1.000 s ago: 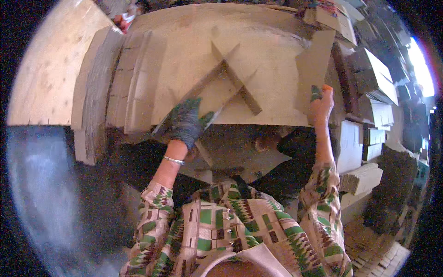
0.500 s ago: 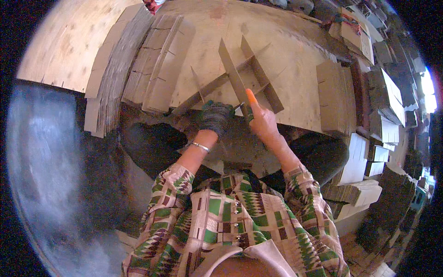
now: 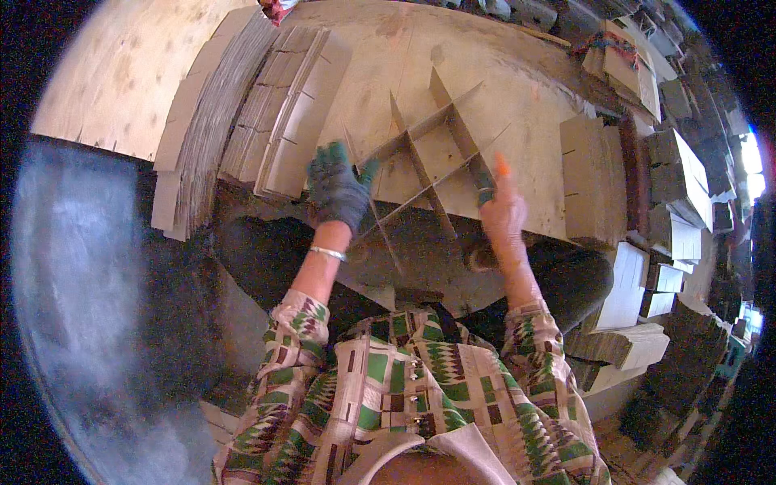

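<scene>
A lattice of crossed brown cardboard strips, a cardboard divider [image 3: 419, 164], stands on the wooden board and partly overhangs its near edge. My left hand [image 3: 335, 190], in a dark glove with green fingertips, is open beside the divider's left strip. Its fingers point away from me and its thumb is spread close to that strip; whether it touches is unclear. My right hand [image 3: 504, 212] has an orange cover on the index finger and a green one on the thumb. Thumb and index lie about the near end of the divider's right strip, the other fingers curled.
Stacks of slotted cardboard strips [image 3: 275, 109] stand left of the divider on the wooden board [image 3: 368, 69]. Another cardboard stack [image 3: 594, 178] is at the right edge. Further cardboard piles [image 3: 622, 343] lie on the right. My knees are below the board's near edge.
My left hand has moved left and opened out. My right hand has shifted right and slightly nearer. The divider's strips have spread into a wider lattice, its left strip now reaching nearer me.
</scene>
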`<action>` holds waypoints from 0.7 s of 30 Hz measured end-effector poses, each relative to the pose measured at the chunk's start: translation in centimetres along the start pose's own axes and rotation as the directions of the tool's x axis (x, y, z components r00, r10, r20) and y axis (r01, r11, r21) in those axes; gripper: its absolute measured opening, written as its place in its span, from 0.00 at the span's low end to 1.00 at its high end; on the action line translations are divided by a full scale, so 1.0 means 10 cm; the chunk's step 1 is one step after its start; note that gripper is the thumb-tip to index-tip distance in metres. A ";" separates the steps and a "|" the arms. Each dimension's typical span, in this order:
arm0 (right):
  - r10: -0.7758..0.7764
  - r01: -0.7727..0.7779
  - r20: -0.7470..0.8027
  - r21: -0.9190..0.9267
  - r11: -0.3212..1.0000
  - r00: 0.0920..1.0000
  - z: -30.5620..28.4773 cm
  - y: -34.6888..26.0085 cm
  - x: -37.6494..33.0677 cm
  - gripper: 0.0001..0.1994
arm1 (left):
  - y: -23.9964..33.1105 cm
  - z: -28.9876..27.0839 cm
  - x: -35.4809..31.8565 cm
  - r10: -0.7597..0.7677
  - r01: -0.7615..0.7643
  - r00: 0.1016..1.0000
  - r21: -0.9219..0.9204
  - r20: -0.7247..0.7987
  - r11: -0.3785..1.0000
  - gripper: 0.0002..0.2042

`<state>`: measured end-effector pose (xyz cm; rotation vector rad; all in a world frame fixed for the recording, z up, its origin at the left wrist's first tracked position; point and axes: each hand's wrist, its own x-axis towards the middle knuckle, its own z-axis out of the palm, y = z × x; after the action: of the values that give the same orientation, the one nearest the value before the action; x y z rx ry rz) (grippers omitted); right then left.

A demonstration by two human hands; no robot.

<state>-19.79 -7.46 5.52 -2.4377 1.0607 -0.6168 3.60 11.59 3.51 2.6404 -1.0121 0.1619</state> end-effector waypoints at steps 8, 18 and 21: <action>0.114 -0.362 0.457 0.503 0.785 0.882 1.06 0.28 0.09 0.31 | 0.57 0.61 -0.13 0.278 -0.150 0.902 -0.365 0.331 0.919 0.31; 0.132 -0.579 0.602 0.648 0.495 0.787 1.09 0.00 -0.09 0.25 | -0.87 -1.12 1.09 0.005 -0.060 0.955 -0.175 -0.297 0.983 0.10; 0.273 -0.669 0.628 0.569 0.478 0.729 0.97 0.20 -0.24 0.23 | -1.11 -1.88 1.38 -0.021 0.157 0.885 0.256 -0.465 0.954 0.12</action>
<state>-17.16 -5.09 -4.05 -1.2957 0.9427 -0.1831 21.33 16.74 21.55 2.6883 -0.7449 0.9309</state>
